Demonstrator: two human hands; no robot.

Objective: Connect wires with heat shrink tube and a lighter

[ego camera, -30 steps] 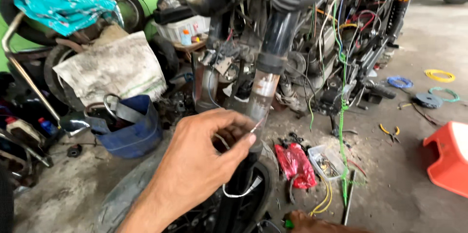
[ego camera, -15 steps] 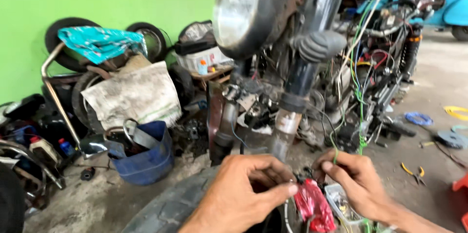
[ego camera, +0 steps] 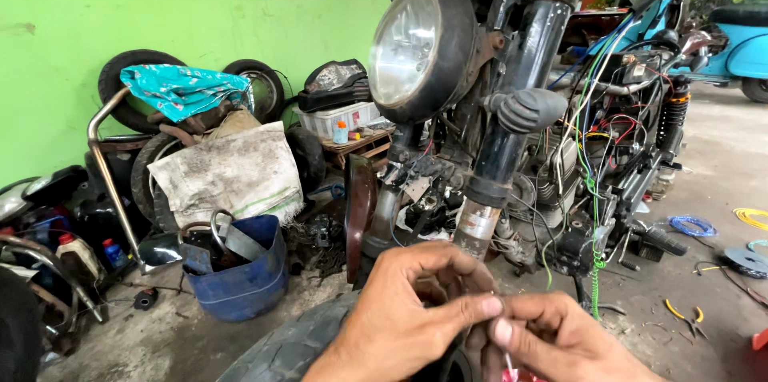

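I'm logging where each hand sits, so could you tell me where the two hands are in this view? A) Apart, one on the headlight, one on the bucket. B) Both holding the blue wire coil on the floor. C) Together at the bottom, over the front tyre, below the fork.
C: the left hand and right hand meet fingertip to fingertip above the tyre, under the fork.

One head-worn camera looks forward and slightly down from just behind the front tyre, very near the motorcycle's headlight and fork, facing the green wall.
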